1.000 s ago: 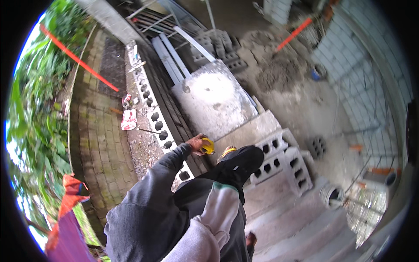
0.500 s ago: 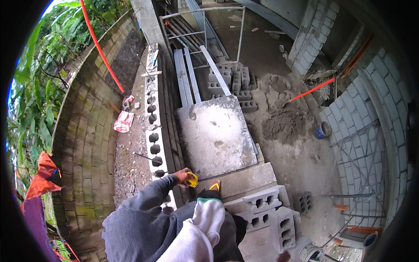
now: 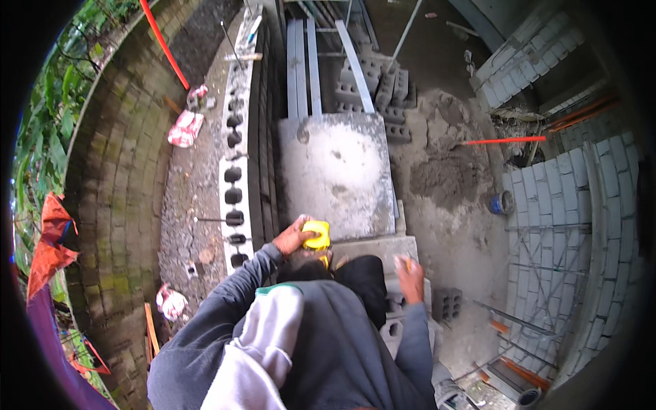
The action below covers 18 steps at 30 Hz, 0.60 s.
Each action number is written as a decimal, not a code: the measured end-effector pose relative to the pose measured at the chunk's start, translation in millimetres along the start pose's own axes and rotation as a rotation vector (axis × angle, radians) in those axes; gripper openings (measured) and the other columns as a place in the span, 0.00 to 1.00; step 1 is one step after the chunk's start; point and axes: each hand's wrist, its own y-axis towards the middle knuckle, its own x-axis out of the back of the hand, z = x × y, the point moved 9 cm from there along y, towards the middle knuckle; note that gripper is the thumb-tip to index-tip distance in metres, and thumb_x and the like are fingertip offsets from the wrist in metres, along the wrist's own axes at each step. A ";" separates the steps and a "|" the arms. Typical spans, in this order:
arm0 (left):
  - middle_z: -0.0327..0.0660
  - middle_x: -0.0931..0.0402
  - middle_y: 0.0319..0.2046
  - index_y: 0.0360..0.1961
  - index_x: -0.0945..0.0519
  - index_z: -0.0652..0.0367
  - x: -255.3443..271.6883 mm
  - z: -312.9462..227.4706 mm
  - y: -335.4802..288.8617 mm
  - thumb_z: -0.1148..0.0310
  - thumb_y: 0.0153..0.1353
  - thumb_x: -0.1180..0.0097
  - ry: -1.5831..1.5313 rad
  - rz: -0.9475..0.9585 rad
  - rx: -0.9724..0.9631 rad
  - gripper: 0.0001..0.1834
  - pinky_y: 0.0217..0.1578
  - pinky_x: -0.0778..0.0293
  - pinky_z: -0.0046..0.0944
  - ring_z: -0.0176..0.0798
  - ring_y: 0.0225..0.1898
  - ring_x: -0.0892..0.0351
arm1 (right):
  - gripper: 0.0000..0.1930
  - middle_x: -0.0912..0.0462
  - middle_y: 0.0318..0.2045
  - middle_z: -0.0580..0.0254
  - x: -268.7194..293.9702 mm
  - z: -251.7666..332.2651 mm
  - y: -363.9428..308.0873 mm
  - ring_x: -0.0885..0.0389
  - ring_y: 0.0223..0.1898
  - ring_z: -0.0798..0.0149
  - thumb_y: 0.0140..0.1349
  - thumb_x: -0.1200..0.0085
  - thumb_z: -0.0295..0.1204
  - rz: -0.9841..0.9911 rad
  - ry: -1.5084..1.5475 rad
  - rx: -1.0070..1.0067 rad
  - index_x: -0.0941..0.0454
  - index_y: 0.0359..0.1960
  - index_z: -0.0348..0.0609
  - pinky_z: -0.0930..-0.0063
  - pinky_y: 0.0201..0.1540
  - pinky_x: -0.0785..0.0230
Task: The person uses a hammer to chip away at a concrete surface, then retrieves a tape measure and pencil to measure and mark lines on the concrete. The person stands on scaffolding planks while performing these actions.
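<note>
My left hand (image 3: 292,236) grips a yellow tape measure (image 3: 316,234), a rounded, boxy case, just above the near edge of a square grey board (image 3: 301,198). The board's top is dusted whitish. Out to the right, my right hand (image 3: 410,277) is raised with its fingers closed. Something small and pale may be between them, too small to make out. My knees are bent below the hands, and part of a foot in a yellow-strapped sandal (image 3: 326,260) shows by the tape measure.
A hollow-block wall (image 3: 227,205) with upright rods runs along my left. Metal channels (image 3: 298,75) and stacked hollow blocks (image 3: 383,85) lie beyond the board. A sand heap (image 3: 444,178), a blue bucket (image 3: 502,202) and a block wall (image 3: 547,184) stand to the right.
My left hand has moved forward and slightly right with the tape measure. My right hand has come into view at the right. My body has crouched nearer the board.
</note>
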 end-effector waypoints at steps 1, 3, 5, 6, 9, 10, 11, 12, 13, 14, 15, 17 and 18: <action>0.43 0.20 0.45 0.60 0.35 0.52 -11.6 -4.7 7.9 0.63 0.65 0.37 0.019 0.023 -0.081 0.26 0.30 0.17 0.36 0.39 0.39 0.16 | 0.16 0.15 0.29 0.58 -16.2 42.7 7.7 0.19 0.32 0.66 0.72 0.44 0.40 0.052 0.003 0.104 0.15 0.46 0.39 0.67 0.39 0.26; 0.39 0.21 0.43 0.60 0.33 0.53 -43.8 -26.7 9.4 0.63 0.66 0.34 0.036 0.066 -0.118 0.27 0.32 0.18 0.31 0.34 0.38 0.17 | 0.20 0.18 0.28 0.66 -47.2 94.4 21.1 0.26 0.28 0.72 0.76 0.50 0.44 0.237 -0.028 0.279 0.16 0.52 0.42 0.72 0.35 0.31; 0.38 0.22 0.43 0.61 0.33 0.53 -64.5 -42.3 14.9 0.64 0.66 0.34 0.054 0.082 -0.199 0.27 0.32 0.19 0.31 0.33 0.39 0.18 | 0.24 0.21 0.27 0.65 -70.6 130.6 29.4 0.28 0.27 0.71 0.77 0.55 0.49 0.401 -0.003 0.273 0.20 0.55 0.41 0.73 0.34 0.33; 0.38 0.22 0.43 0.62 0.33 0.53 -76.2 -52.9 16.4 0.65 0.67 0.35 0.071 0.090 -0.243 0.27 0.32 0.19 0.31 0.33 0.39 0.18 | 0.26 0.20 0.29 0.64 -78.2 129.0 36.1 0.26 0.27 0.70 0.76 0.54 0.51 0.460 0.046 0.228 0.21 0.56 0.40 0.73 0.34 0.32; 0.38 0.23 0.44 0.64 0.34 0.54 -105.1 -58.7 26.2 0.64 0.67 0.35 0.131 0.128 -0.249 0.28 0.33 0.19 0.31 0.31 0.42 0.20 | 0.32 0.20 0.34 0.62 -90.8 117.3 54.5 0.26 0.28 0.71 0.73 0.52 0.58 0.638 0.174 0.073 0.25 0.57 0.38 0.74 0.34 0.31; 0.38 0.23 0.45 0.64 0.34 0.54 -110.7 -59.9 31.5 0.64 0.67 0.35 0.189 0.111 -0.278 0.28 0.33 0.20 0.31 0.31 0.42 0.21 | 0.31 0.20 0.35 0.62 -86.5 112.2 62.0 0.25 0.30 0.71 0.73 0.51 0.57 0.605 0.182 0.092 0.25 0.57 0.37 0.74 0.35 0.31; 0.39 0.23 0.46 0.64 0.33 0.54 -115.8 -60.4 36.8 0.62 0.67 0.35 0.229 0.101 -0.248 0.29 0.37 0.20 0.33 0.31 0.45 0.22 | 0.31 0.19 0.36 0.62 -82.2 106.6 72.1 0.25 0.32 0.71 0.74 0.51 0.57 0.573 0.189 0.115 0.25 0.56 0.37 0.74 0.37 0.30; 0.40 0.23 0.46 0.64 0.33 0.54 -123.0 -62.7 44.2 0.62 0.67 0.35 0.275 0.092 -0.287 0.29 0.40 0.20 0.35 0.33 0.46 0.22 | 0.31 0.19 0.37 0.62 -76.5 101.8 81.1 0.24 0.33 0.71 0.74 0.51 0.56 0.540 0.195 0.138 0.25 0.56 0.36 0.74 0.38 0.29; 0.41 0.23 0.47 0.64 0.33 0.55 -131.7 -63.5 53.1 0.61 0.67 0.35 0.321 0.083 -0.326 0.29 0.43 0.21 0.36 0.34 0.47 0.22 | 0.29 0.19 0.40 0.61 -69.1 98.3 87.8 0.22 0.40 0.71 0.74 0.50 0.54 0.517 0.228 0.155 0.24 0.55 0.36 0.72 0.44 0.28; 0.42 0.23 0.48 0.64 0.33 0.55 -138.9 -66.0 57.3 0.61 0.67 0.35 0.369 0.073 -0.358 0.29 0.46 0.21 0.38 0.36 0.48 0.21 | 0.29 0.18 0.40 0.60 -64.9 94.4 93.3 0.22 0.41 0.70 0.74 0.50 0.54 0.512 0.240 0.152 0.24 0.55 0.36 0.72 0.46 0.28; 0.46 0.22 0.51 0.66 0.34 0.57 -144.4 -70.9 61.9 0.58 0.67 0.34 0.483 0.054 -0.390 0.32 0.55 0.25 0.41 0.41 0.51 0.21 | 0.28 0.18 0.41 0.60 -59.9 91.0 99.6 0.22 0.43 0.69 0.74 0.50 0.53 0.507 0.252 0.149 0.24 0.54 0.36 0.71 0.47 0.28; 0.52 0.20 0.48 0.66 0.33 0.56 -153.9 -81.6 65.3 0.54 0.65 0.34 0.495 0.038 -0.459 0.34 0.52 0.23 0.45 0.49 0.50 0.18 | 0.26 0.18 0.42 0.61 -55.1 87.0 111.5 0.21 0.44 0.69 0.75 0.50 0.50 0.501 0.354 0.168 0.24 0.53 0.35 0.71 0.48 0.28; 0.54 0.19 0.47 0.66 0.33 0.56 -157.1 -87.3 67.5 0.52 0.64 0.34 0.502 0.031 -0.498 0.36 0.51 0.23 0.47 0.53 0.49 0.16 | 0.25 0.18 0.42 0.61 -52.2 82.8 119.0 0.21 0.44 0.69 0.75 0.50 0.49 0.507 0.406 0.179 0.24 0.53 0.35 0.72 0.48 0.28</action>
